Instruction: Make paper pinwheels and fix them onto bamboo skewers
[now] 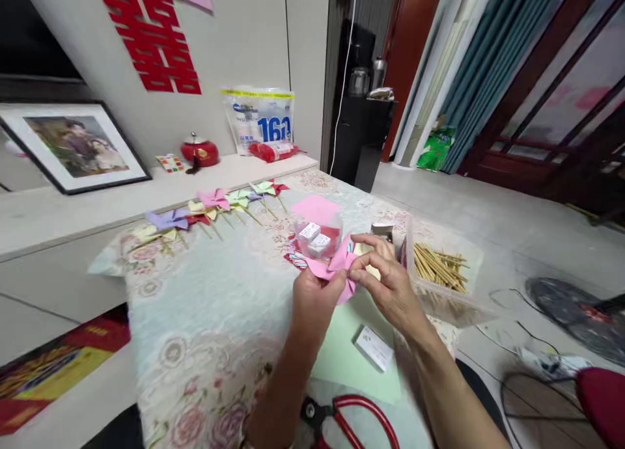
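With our left hand [317,293] and right hand [385,283] both pinching the pink paper pinwheel [336,267] just above the desk [205,306], we judge a slackened grip could let its folded petals spring open, undoing the shape.

From my remote seat I saw a row of finished paper pinwheels [215,205] lying along the far edge of the table [205,306]. A clear tub of wooden sticks [439,267] sat to the right, and red-handled scissors [351,416] lay at the near edge beside a small white box [374,348]. A framed picture [73,146] leaned on the wall shelf, near a red pot [200,151].
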### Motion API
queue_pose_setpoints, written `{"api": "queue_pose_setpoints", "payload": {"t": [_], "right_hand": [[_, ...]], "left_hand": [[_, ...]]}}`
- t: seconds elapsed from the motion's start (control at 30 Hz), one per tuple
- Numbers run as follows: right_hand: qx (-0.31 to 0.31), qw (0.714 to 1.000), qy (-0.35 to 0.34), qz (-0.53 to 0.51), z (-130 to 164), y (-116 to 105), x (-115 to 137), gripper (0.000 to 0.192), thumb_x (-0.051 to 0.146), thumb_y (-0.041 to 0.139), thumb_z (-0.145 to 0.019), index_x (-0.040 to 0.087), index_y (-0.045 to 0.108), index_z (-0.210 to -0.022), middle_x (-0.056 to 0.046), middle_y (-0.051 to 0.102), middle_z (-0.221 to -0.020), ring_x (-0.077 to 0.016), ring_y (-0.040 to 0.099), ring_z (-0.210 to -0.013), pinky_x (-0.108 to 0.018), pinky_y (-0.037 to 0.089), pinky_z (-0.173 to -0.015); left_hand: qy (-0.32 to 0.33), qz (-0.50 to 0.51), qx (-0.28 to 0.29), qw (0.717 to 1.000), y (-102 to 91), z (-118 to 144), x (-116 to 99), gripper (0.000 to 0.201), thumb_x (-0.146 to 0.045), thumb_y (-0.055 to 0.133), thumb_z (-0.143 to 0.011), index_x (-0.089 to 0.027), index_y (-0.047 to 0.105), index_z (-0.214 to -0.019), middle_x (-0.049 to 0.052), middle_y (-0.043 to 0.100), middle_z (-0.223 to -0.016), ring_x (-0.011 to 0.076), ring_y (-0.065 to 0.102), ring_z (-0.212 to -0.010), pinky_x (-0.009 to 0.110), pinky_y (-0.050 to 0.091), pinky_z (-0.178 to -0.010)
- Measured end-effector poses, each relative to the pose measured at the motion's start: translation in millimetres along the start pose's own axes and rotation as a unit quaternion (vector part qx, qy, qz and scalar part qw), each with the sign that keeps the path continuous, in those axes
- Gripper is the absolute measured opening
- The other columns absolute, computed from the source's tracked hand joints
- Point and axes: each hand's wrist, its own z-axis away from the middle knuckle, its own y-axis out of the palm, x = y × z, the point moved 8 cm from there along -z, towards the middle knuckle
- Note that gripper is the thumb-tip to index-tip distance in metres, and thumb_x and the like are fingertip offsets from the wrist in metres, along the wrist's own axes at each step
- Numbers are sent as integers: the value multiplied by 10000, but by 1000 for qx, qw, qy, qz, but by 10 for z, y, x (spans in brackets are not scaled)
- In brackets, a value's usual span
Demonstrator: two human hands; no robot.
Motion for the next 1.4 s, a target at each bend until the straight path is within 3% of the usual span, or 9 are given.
{"api": "queue_pose_setpoints", "payload": {"t": [0.43, 0.7, 1.1, 1.2, 1.4], "right_hand": [[0, 1000, 18, -4, -13, 20, -17, 160, 217, 650, -890, 217, 658, -730, -57, 599, -1221, -260, 473, -1235, -415, 289, -1053], [2, 999, 37, 2, -3, 39, -55, 183, 206, 652, -874, 216, 651, -692, -58, 628, -1148, -253, 492, -1186, -409, 306, -1027], [-22, 986, 116, -117, 37, 97, -277, 119, 270, 742, -797, 219, 667, -720, -62, 677, -1111, -252, 582, -1146, -383, 398, -991], [-20, 978, 131, -162, 46, 122, -321, 133, 298, 765, -781, 214, 676, -728, -54, 698, -1068, -243, 619, -1069, -377, 418, -967], [-2, 968, 160, -191, 60, 152, -401, 175, 330, 793, -761, 199, 683, -725, -6, 679, -756, -180, 606, -765, -316, 461, -770]], "left_hand": [[5, -15, 2, 1000, -12, 36, -95, 141, -215, 692, -669, -132, 712, -782, 13, 716, -702, 166, 626, -656, 246, 491, -652], [25, -111, -19, 993, -82, -2, -66, 121, -258, 699, -655, -149, 669, -697, 0, 663, -635, 157, 587, -633, 234, 463, -614], [1, -73, -3, 997, -82, -2, -49, 209, -232, 704, -667, -117, 720, -840, 17, 735, -738, 169, 642, -676, 234, 484, -629], [-2, -62, 7, 998, -61, -4, -36, 221, -221, 704, -665, -117, 727, -859, 25, 749, -764, 178, 660, -699, 239, 493, -645], [-18, -31, 16, 999, -46, -12, 4, 212, -203, 713, -656, -113, 727, -848, 31, 757, -763, 188, 668, -701, 248, 499, -655]]}}
